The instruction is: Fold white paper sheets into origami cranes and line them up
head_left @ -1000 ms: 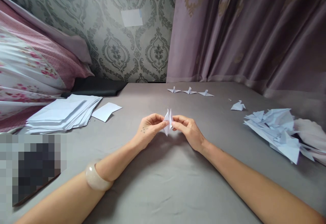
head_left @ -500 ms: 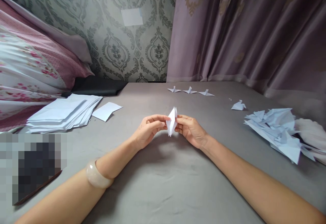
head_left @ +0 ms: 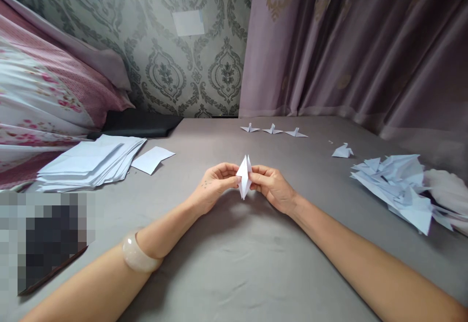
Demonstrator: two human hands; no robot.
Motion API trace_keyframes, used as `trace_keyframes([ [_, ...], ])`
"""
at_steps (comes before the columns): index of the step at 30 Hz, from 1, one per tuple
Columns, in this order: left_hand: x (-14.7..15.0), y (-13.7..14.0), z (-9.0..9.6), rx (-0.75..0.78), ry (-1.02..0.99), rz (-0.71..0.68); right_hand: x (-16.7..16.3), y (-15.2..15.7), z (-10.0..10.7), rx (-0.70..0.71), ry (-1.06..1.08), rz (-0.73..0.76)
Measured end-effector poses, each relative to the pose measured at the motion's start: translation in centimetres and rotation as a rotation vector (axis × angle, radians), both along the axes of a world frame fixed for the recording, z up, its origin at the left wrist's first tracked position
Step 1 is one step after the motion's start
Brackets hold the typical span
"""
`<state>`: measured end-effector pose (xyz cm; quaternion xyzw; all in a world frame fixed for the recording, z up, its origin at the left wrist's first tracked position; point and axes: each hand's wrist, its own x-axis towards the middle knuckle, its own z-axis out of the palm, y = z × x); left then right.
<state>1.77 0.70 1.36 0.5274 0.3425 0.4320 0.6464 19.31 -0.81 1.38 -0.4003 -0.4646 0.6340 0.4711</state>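
Note:
Between my hands, above the grey cloth-covered surface (head_left: 234,273), is a white folded paper (head_left: 244,178), a narrow diamond standing upright with two points at its top. My left hand (head_left: 215,185) pinches its left edge between thumb and fingers. From the other side, my right hand (head_left: 272,185) grips the right edge in the same way. Some fingertips are hidden behind the paper. A pale bangle (head_left: 139,253) circles my left wrist.
Three folded paper birds (head_left: 272,129) stand in a row at the back, with another paper bird (head_left: 342,150) to their right. Folded papers (head_left: 398,185) are heaped at the right. A stack of white sheets (head_left: 87,161) and a single sheet (head_left: 152,159) lie at the left.
The folded paper has turned slightly and shifted a little left and down. My thumbs have moved a little along its edges; both hands still hold it.

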Motion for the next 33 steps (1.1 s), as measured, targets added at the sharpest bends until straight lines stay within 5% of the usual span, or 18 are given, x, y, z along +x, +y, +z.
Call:
trace_keyframes([
  [8, 0.2, -0.4, 0.3, 0.02, 0.058, 0.012, -0.9, -0.3, 0.1, 0.132, -0.215, -0.215],
  [14, 0.4, -0.5, 0.1, 0.026, 0.087, 0.068, -1.5, -0.5, -0.3, 0.231, -0.281, -0.241],
  [24, 0.0, 0.3, -0.4, -0.021, -0.039, 0.06, -0.9, -0.6, 0.5, 0.019, -0.188, -0.109],
  [33, -0.1, 0.4, -0.3, -0.09, -0.094, 0.039, -1.0, -0.5, 0.3, 0.074, -0.154, -0.153],
])
